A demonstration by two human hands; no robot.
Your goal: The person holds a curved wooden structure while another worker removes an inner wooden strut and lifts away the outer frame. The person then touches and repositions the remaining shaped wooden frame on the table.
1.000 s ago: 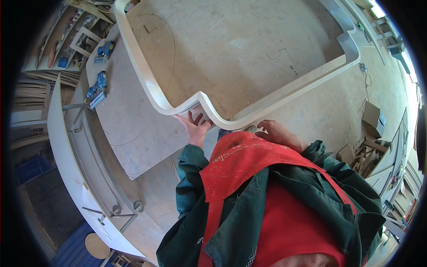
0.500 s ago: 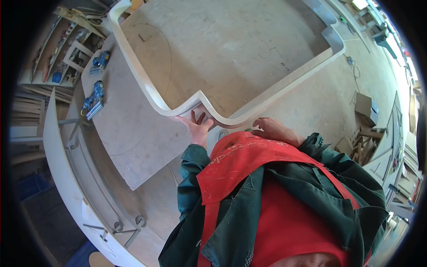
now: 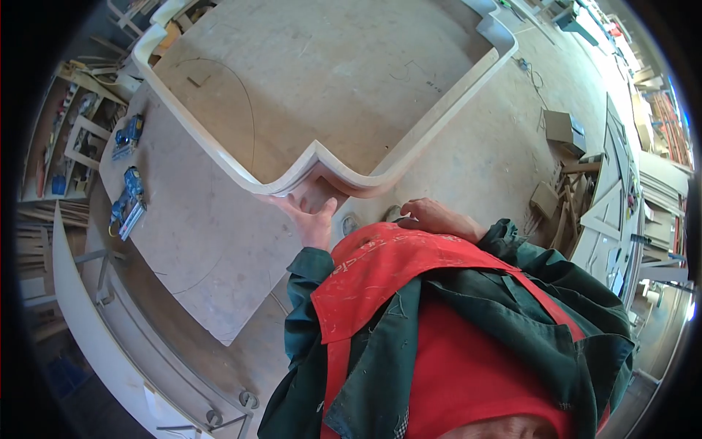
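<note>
A large pale frame (image 3: pixel 431 121) with rounded corners and a notched inward corner stands on the board-like surface in front of me. My left hand (image 3: pixel 313 222) lies against the outer face of the notch, its fingers spread over the surface and its thumb apart. Part of those fingers is shaded by the frame. By the top of my red apron (image 3: pixel 380 252), my right hand (image 3: pixel 433 217) hovers with loosely bent fingers. Nothing shows in it, and it is apart from the frame.
Two blue power tools, a nailer (image 3: pixel 131 201) and another tool (image 3: pixel 128 137), lie on the board (image 3: pixel 197 256) at left. Behind them stand shelves (image 3: pixel 62 139). A curved white panel (image 3: pixel 91 329) flanks my left. A cardboard box (image 3: pixel 563 133) and wood offcuts (image 3: pixel 563 212) sit at right.
The view has shifted, so the frame appears further left and higher. My left hand stays at the notch with its fingers flatter on it. My right hand remains near the apron.
</note>
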